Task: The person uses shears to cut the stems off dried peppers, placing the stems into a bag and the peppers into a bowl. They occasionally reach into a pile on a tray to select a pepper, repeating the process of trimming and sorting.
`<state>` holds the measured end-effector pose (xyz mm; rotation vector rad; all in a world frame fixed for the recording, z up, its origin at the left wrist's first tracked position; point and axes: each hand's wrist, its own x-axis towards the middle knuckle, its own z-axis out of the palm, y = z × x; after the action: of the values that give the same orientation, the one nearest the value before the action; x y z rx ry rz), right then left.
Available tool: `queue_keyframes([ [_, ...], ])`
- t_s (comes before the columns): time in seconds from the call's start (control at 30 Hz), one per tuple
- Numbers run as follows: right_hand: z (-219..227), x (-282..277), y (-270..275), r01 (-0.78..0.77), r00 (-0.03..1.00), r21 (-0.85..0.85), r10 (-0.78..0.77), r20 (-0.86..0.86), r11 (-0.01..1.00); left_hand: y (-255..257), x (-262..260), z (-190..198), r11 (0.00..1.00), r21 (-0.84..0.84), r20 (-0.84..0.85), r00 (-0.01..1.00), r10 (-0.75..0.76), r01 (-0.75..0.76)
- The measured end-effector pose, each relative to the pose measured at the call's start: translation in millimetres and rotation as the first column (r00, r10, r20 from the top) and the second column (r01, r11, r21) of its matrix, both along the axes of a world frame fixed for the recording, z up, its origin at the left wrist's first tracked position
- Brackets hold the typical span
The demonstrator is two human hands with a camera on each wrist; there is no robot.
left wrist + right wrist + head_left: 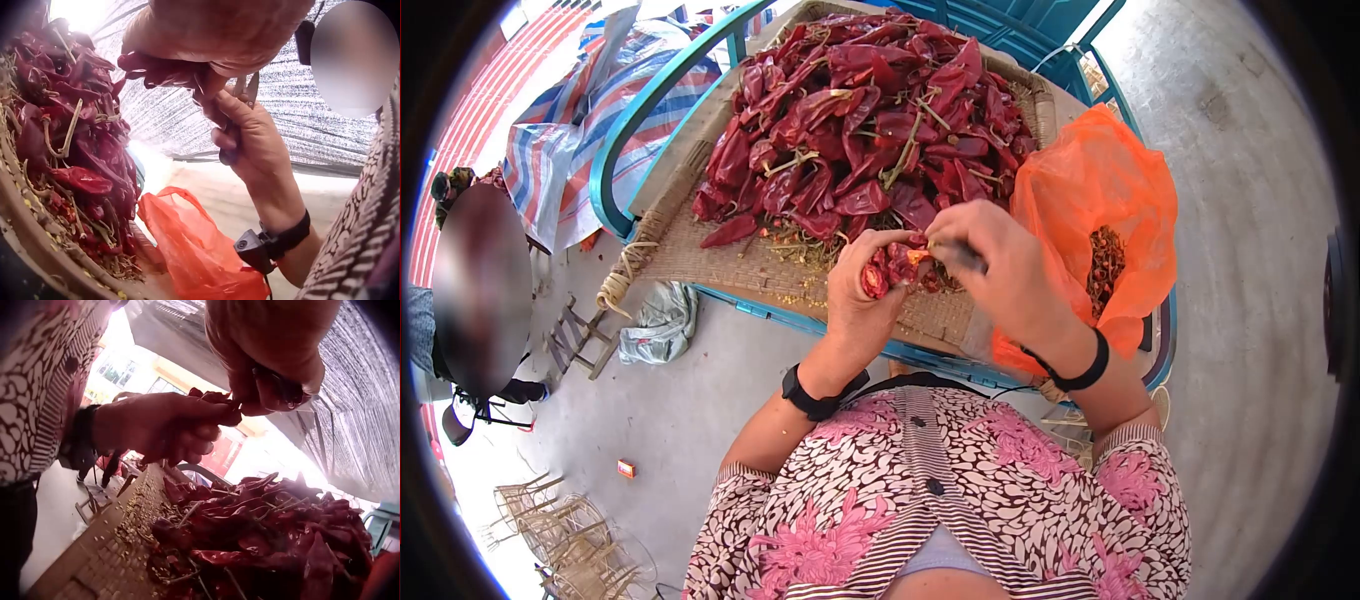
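Observation:
In the head view, my left hand [858, 290] grips several dried red chili peppers [878, 275] in front of my chest. My right hand [1005, 265] meets it there, its fingertips at the pepper ends. Dark-handled scissors [252, 90] sit in the right hand's curled fingers, their metal blades sticking up past the thumb in the left wrist view. A large heap of dried red chili peppers [850, 120] with pale stems lies on a woven mat [675, 245] just beyond both hands. The left palm partly hides the held peppers in the left wrist view.
An orange plastic bag [1115, 170] with dark red and brown bits [1106, 265] inside stands right of the heap. The mat lies on a blue metal frame [615, 165]. On the floor at left are a grey-green bag [662, 322], a small wooden stool [582, 338] and a seated person.

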<state>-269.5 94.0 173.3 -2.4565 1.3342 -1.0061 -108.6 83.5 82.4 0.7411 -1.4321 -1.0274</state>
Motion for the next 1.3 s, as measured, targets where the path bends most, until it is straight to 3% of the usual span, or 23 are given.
queue_keyframes([
  [0.03, -3, 8, 5, 0.015, 0.994, -0.131, -0.028, -0.101, 0.991, 1, 1, 0, 1.0, 0.021, -0.051, 0.999, 0.015, -0.014],
  [0.13, -19, 18, 7, 0.014, 0.99, -0.303, -0.055, -0.128, 0.953, 9, -1, -3, 0.971, 0.224, -0.296, 0.955, -0.015, 0.084],
  [0.17, -23, 21, 7, 0.014, 0.991, -0.341, -0.059, -0.124, 0.94, 12, 4, -2, 0.943, 0.307, -0.295, 0.955, -0.035, 0.129],
  [0.27, -30, 27, 7, 0.027, 0.999, -0.273, -0.015, 0.046, 0.962, 17, 21, 15, 0.839, 0.478, -0.335, 0.937, -0.101, 0.261],
  [0.3, -32, 31, 10, 0.068, 0.97, -0.1, -0.042, 0.238, 0.993, 17, 25, 17, 0.816, 0.487, -0.373, 0.919, -0.127, 0.311],
  [0.37, -37, 39, 19, 0.046, 0.805, 0.252, -0.186, 0.564, 0.967, 14, 31, 9, 0.783, 0.496, -0.419, 0.893, -0.164, 0.377],
  [0.47, -25, 41, 28, -0.153, 0.627, 0.508, -0.314, 0.713, 0.848, 13, 36, 6, 0.742, 0.425, -0.571, 0.79, -0.224, 0.518],
  [0.57, -27, 41, 25, -0.338, 0.445, 0.576, -0.413, 0.795, 0.744, 7, 37, 0, 0.68, 0.344, -0.684, 0.669, -0.291, 0.647],
  [0.67, -33, 39, 17, -0.522, 0.183, 0.568, -0.568, 0.803, 0.636, -3, 32, -10, 0.627, 0.256, -0.768, 0.549, -0.331, 0.736],
  [0.77, -46, 22, 11, -0.697, 0.153, 0.509, -0.589, 0.794, 0.505, -7, 34, -7, 0.607, 0.278, -0.742, 0.568, -0.355, 0.744],
  [0.87, -32, 22, 14, -0.424, 0.34, 0.586, -0.479, 0.81, 0.69, -12, 30, -12, 0.574, 0.379, -0.676, 0.641, -0.364, 0.726],
  [0.9, -37, 20, 15, -0.248, 0.547, 0.514, -0.319, 0.774, 0.821, -13, 29, -10, 0.681, 0.433, -0.502, 0.785, -0.362, 0.591],
  [0.97, -47, 14, 19, 0.041, 0.894, 0.18, -0.116, 0.432, 0.983, -11, 21, -3, 0.863, 0.4, -0.12, 0.951, -0.283, 0.308],
  [1.0, -42, 13, 25, 0.084, 0.949, 0.089, -0.107, 0.297, 0.993, -9, 18, -1, 0.927, 0.306, 0.012, 0.972, -0.233, 0.219],
  [1.07, -35, 5, 32, 0.063, 0.962, 0.07, -0.079, 0.26, 0.996, -3, 15, 3, 0.995, 0.07, 0.24, 0.967, -0.08, 0.065],
  [1.17, -30, -10, 42, 0.052, 0.985, -0.001, -0.052, 0.167, 0.999, 6, 9, 24, 0.995, -0.089, 0.482, 0.876, 0.013, 0.034],
  [1.27, -36, -15, 55, 0.021, 0.811, 0.25, -0.162, 0.561, 0.968, 11, 3, 32, 0.97, -0.243, 0.668, 0.729, 0.145, 0.029],
  [1.3, -22, -18, 57, 0.047, 0.704, 0.187, -0.166, 0.69, 0.981, 2, 5, 12, 0.989, -0.15, 0.719, 0.685, 0.119, -0.014],
])
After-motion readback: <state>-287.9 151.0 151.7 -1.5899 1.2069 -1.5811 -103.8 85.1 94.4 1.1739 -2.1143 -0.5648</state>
